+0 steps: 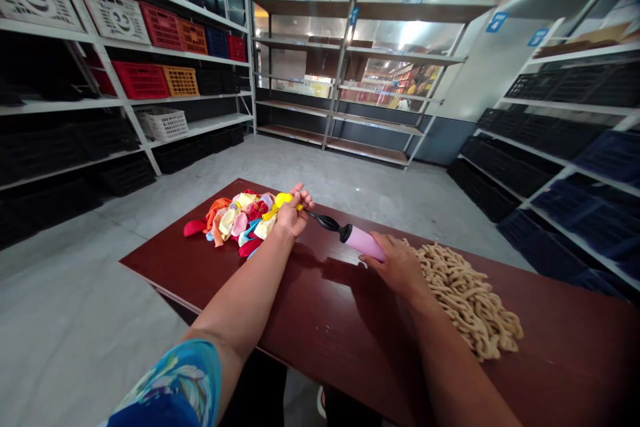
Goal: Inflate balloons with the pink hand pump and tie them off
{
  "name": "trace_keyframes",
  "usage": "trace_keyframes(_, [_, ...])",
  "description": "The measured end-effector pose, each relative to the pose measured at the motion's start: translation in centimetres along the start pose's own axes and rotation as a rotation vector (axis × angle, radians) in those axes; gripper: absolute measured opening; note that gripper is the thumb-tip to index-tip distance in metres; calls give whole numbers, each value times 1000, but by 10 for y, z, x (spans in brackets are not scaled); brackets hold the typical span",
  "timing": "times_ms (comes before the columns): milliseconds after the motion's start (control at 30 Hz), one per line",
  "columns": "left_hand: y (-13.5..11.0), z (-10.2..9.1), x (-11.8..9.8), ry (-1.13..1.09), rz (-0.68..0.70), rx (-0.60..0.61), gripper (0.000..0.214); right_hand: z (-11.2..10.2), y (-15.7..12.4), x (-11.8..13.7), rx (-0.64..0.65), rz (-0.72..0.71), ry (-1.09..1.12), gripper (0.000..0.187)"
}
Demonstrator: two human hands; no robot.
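My left hand (294,214) is closed on a yellow balloon (283,200), at the thin tip end of a balloon pump. The pump's black handle (327,222) points left toward that hand. Its pink barrel (364,242) lies in the grip of my right hand (397,264), fingers wrapped around it. Exactly how the balloon's neck sits on the tip is hidden by my left fingers. Just left of that hand spreads a pile of loose, limp balloons (240,222) in red, orange, pink, cream and blue.
The dark red-brown table (320,320) carries everything. A heap of tan, rope-like strands (467,297) lies to the right of my right hand. Racks with crates (143,79) stand at the left, dark bins (555,140) at the right, and a metal shelf (340,74) behind.
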State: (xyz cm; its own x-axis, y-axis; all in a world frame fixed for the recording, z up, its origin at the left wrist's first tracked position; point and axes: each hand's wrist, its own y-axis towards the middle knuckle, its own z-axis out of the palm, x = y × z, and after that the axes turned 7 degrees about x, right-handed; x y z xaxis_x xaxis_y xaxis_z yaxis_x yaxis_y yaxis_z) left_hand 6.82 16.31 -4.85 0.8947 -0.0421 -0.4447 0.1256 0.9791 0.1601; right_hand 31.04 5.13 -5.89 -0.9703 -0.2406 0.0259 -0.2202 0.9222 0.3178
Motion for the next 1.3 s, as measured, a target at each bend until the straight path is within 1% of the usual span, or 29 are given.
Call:
trace_keyframes(233, [-3, 5, 3, 30, 1, -39, 23, 2, -1, 0, 0, -1, 27, 49])
trace_keyframes(367, [-3, 4, 9, 103, 21, -2, 24, 3, -1, -1, -1, 14, 32, 49])
trace_keyframes(500, [-5, 3, 17, 164, 34, 29, 30, 4, -1, 0, -2, 25, 45, 49])
trace_keyframes(600, [-7, 5, 22, 161, 43, -2, 32, 5, -1, 3, -8, 30, 54, 49])
trace_keyframes(733, [-10, 10, 28, 115, 55, -60, 27, 5, 0, 9, -9, 41, 49, 50])
trace_keyframes(900, [-13, 15, 33, 48, -10, -133, 19, 5, -1, 15, -20, 28, 34, 50])
trace_keyframes(967, [-14, 17, 33, 17, -64, -143, 15, 7, -1, 16, -32, 23, 26, 51])
trace_keyframes(1033, [-17, 19, 32, -23, -129, -129, 12, 8, -1, 17, -44, 17, 24, 52])
trace_keyframes(1067, [-18, 20, 31, -46, -156, -115, 14, 9, -1, 17, -46, 12, 28, 52])
trace_keyframes(1133, [-20, 21, 28, -84, -187, -85, 24, 10, 0, 16, -43, 3, 42, 52])
trace_keyframes(1200, [-22, 22, 26, -100, -195, -62, 36, 10, 0, 16, -40, -2, 59, 52])
trace_keyframes(1300, [-24, 25, 25, -72, -202, -54, 45, 9, 0, 15, -41, -8, 75, 53])
